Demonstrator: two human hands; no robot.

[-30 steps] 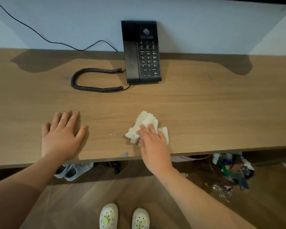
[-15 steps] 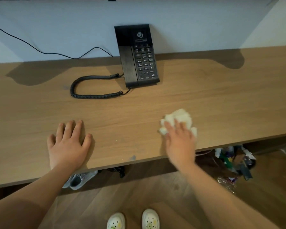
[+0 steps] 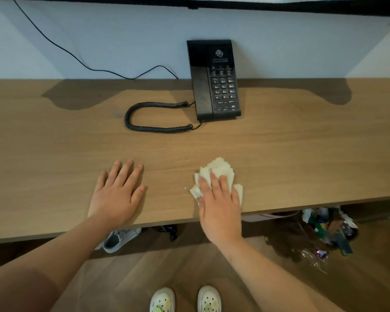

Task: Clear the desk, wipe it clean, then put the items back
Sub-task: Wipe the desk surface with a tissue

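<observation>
The desk (image 3: 279, 154) is matt wood with fine grain. The phone (image 3: 213, 79) is black plastic, glossy at its top. The tissue (image 3: 221, 171) is white crumpled paper.

desk (image 3: 302, 154) open left n right; only phone (image 3: 213, 79) w/ coiled cord (image 3: 149, 127) blocks back-centre.

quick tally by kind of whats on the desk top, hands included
black telephone: 1
coiled handset cord: 1
white wad of tissue: 1
hands: 2 (left hand, right hand)
total: 5
</observation>
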